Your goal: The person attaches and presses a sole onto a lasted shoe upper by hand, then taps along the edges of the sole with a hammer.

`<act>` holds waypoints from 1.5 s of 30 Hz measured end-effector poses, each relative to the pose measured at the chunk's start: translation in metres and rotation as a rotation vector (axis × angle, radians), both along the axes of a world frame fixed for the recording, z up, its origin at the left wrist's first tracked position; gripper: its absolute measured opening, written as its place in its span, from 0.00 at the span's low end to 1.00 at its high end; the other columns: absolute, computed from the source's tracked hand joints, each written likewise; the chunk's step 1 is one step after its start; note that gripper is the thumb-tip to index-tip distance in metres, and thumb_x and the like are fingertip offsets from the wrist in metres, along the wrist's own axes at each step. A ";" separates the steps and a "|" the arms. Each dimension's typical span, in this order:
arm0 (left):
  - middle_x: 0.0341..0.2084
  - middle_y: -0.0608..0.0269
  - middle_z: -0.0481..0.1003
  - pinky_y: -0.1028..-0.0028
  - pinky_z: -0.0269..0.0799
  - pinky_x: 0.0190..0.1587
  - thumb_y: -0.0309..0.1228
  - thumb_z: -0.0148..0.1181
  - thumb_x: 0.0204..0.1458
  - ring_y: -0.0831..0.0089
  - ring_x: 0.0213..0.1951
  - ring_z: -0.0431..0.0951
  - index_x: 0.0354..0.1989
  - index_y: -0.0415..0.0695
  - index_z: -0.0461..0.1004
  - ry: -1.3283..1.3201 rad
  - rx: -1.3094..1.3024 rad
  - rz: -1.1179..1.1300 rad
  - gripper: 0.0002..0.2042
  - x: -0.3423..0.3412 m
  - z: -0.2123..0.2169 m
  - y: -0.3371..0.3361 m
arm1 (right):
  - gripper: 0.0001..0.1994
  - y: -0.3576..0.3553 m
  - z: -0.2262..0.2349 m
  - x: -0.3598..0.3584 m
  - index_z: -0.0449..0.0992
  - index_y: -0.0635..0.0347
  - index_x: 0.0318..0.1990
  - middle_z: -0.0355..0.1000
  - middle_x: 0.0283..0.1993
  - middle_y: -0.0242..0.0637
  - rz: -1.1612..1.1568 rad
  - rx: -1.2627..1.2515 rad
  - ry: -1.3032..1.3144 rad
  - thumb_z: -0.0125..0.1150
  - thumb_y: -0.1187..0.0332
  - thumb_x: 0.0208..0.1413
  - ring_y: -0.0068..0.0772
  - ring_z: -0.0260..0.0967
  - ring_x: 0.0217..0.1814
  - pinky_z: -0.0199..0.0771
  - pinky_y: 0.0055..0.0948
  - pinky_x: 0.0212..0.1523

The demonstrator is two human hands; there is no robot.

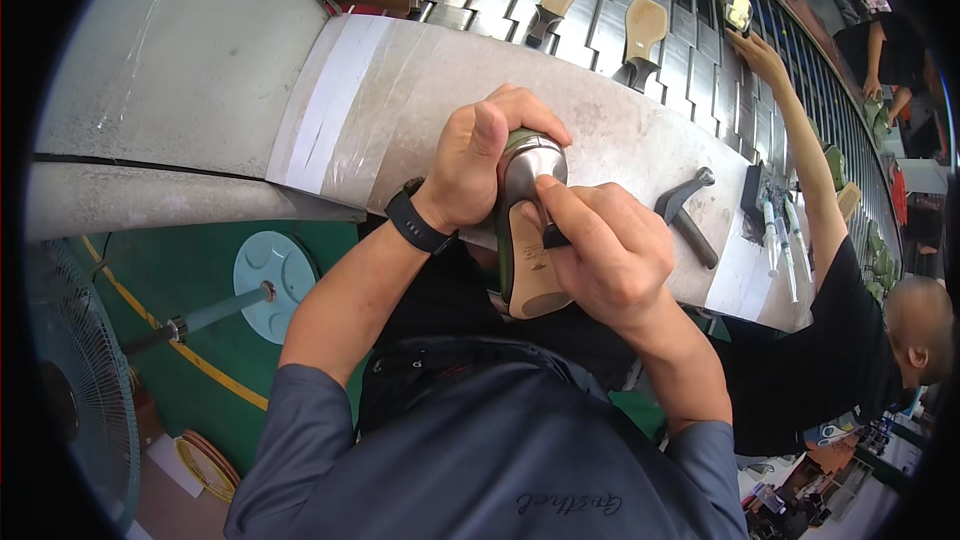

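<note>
A green shoe (532, 275) is held sole up over the near edge of the bench, its tan sole towards my body and a shiny grey-brown end away from me. My left hand (478, 150) is wrapped round the far end, thumb raised. From the right, my right hand (620, 250) presses its closed fingers against the shoe's underside. A small dark piece (555, 236) shows below those fingers; whether it is a tool or part of the shoe, I cannot tell. To the right of my right hand lies a hammer (688, 215) with a dark handle.
Beyond the bench (400, 90), a metal slat conveyor (590, 30) carries several tan-soled shoes (645, 28). Several syringes (785, 235) lie at the bench's right end. A co-worker's arm (800, 120) reaches over the conveyor. Left of me stand a stool (275, 285) and a fan (90, 380).
</note>
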State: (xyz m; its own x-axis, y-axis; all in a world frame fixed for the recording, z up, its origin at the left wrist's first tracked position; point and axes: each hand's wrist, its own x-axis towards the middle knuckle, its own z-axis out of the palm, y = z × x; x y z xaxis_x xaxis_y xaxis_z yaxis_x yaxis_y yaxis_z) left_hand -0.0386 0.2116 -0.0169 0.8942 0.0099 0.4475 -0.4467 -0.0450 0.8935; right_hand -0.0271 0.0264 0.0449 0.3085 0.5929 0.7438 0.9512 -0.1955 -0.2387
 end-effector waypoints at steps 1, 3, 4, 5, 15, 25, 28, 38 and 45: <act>0.34 0.58 0.79 0.68 0.70 0.50 0.68 0.21 0.68 0.67 0.40 0.76 0.37 0.38 0.83 -0.018 -0.041 0.020 0.47 0.000 -0.002 -0.002 | 0.15 0.000 0.000 0.000 0.82 0.69 0.44 0.73 0.30 0.34 0.000 0.002 0.000 0.74 0.78 0.47 0.28 0.71 0.24 0.72 0.28 0.24; 0.33 0.60 0.81 0.68 0.68 0.51 0.66 0.24 0.70 0.67 0.40 0.75 0.36 0.40 0.84 -0.037 -0.080 0.040 0.45 -0.001 -0.003 -0.002 | 0.15 0.000 0.002 0.000 0.82 0.70 0.44 0.73 0.30 0.34 0.002 -0.018 0.011 0.74 0.78 0.47 0.28 0.70 0.24 0.72 0.29 0.24; 0.33 0.59 0.81 0.68 0.68 0.51 0.66 0.24 0.70 0.67 0.40 0.75 0.36 0.40 0.83 -0.035 -0.077 0.036 0.44 -0.001 -0.002 -0.002 | 0.15 0.001 0.003 0.000 0.82 0.70 0.44 0.73 0.30 0.34 0.000 -0.017 0.009 0.74 0.78 0.47 0.28 0.70 0.24 0.72 0.29 0.24; 0.33 0.59 0.81 0.67 0.69 0.51 0.66 0.24 0.70 0.66 0.39 0.75 0.36 0.41 0.83 -0.034 -0.075 0.032 0.44 -0.001 -0.001 -0.001 | 0.15 0.002 0.003 -0.001 0.82 0.70 0.44 0.73 0.30 0.34 0.003 -0.017 0.011 0.74 0.78 0.47 0.29 0.70 0.24 0.72 0.29 0.24; 0.36 0.64 0.78 0.84 0.68 0.33 0.54 0.42 0.74 0.84 0.35 0.75 0.46 0.35 0.79 0.208 -0.288 -0.172 0.30 0.034 0.004 0.004 | 0.16 0.009 0.003 0.042 0.83 0.61 0.42 0.74 0.30 0.37 -0.082 -0.039 0.082 0.73 0.79 0.41 0.41 0.75 0.29 0.76 0.37 0.30; 0.35 0.62 0.83 0.79 0.76 0.43 0.40 0.55 0.71 0.80 0.38 0.80 0.44 0.34 0.82 0.282 -0.031 -0.046 0.18 0.069 0.000 -0.011 | 0.13 -0.008 -0.020 0.066 0.82 0.62 0.43 0.81 0.33 0.35 -0.217 0.000 0.439 0.78 0.70 0.53 0.26 0.76 0.29 0.77 0.26 0.30; 0.34 0.61 0.84 0.78 0.76 0.42 0.41 0.59 0.69 0.80 0.37 0.81 0.43 0.34 0.83 0.219 0.002 0.037 0.18 0.070 0.001 -0.019 | 0.14 -0.025 -0.026 0.070 0.83 0.63 0.41 0.79 0.29 0.33 -0.248 0.016 0.861 0.76 0.61 0.58 0.19 0.74 0.29 0.74 0.22 0.28; 0.32 0.60 0.84 0.77 0.77 0.40 0.43 0.61 0.67 0.78 0.34 0.81 0.42 0.35 0.85 0.247 0.047 0.105 0.19 0.072 0.000 -0.025 | 0.20 -0.020 0.006 0.076 0.85 0.63 0.43 0.69 0.22 0.22 -0.223 -0.358 1.196 0.72 0.51 0.61 0.14 0.64 0.22 0.66 0.22 0.24; 0.30 0.58 0.85 0.75 0.77 0.40 0.45 0.61 0.66 0.75 0.34 0.82 0.41 0.35 0.85 0.251 0.095 0.157 0.21 0.071 0.002 -0.026 | 0.19 -0.018 0.005 0.079 0.86 0.63 0.47 0.68 0.21 0.21 -0.247 -0.380 1.164 0.73 0.54 0.61 0.14 0.60 0.23 0.64 0.24 0.25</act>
State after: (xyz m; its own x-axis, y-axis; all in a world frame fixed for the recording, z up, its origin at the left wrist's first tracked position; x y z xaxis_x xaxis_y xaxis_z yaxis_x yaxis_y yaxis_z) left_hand 0.0321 0.1855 -0.0151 0.9678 0.1254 0.2181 -0.1933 -0.1843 0.9637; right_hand 0.0514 0.0088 0.0496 0.8013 0.5431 -0.2511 0.1411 -0.5794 -0.8028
